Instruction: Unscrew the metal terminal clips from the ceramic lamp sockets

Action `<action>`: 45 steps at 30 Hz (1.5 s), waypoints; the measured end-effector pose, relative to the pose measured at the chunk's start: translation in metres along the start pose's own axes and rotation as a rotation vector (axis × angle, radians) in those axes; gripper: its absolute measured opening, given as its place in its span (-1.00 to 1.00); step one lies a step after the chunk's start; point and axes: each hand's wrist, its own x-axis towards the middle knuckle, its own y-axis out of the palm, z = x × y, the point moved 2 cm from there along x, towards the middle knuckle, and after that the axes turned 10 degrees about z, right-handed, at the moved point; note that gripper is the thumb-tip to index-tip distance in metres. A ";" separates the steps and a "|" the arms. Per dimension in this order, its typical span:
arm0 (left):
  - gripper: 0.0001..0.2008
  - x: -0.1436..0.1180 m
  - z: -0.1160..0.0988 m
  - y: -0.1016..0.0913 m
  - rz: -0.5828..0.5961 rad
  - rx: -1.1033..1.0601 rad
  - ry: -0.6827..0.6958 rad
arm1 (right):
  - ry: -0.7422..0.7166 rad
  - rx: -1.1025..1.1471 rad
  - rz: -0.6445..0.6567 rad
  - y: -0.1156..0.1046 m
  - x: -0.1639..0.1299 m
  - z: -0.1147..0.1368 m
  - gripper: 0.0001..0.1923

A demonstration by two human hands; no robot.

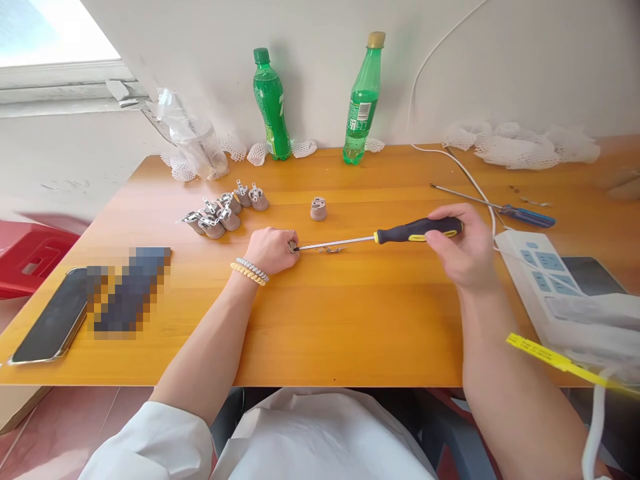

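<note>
1. Already, a cluster of assembled fittings (223, 213) lies left of and behind the screwdriver (380, 237); I judge those done.
2. My left hand (273, 250) closes on a small metal piece (291, 246) at the screwdriver's tip.
3. A loose fitting (318, 209) and metal bits (332, 250) beside the shaft look undone.
4. My right hand (457, 250) grips the handle.
5. Wooden table (350, 320), white wall; power strip (540, 273) to the screwdriver's right.

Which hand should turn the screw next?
Probably the right hand: it already grips the screwdriver handle, its tip at the small metal part that the left hand pinches.
</note>
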 end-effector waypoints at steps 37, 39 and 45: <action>-0.78 0.000 -0.002 -0.002 0.005 0.015 -0.011 | 0.139 0.183 0.061 -0.004 0.004 -0.014 -0.71; -0.78 0.000 -0.001 -0.002 0.003 0.017 -0.006 | 0.093 0.270 0.129 -0.003 0.004 -0.014 -0.47; -0.78 0.001 0.000 -0.001 -0.006 0.023 -0.010 | 0.211 0.220 0.027 -0.002 0.005 -0.021 -0.68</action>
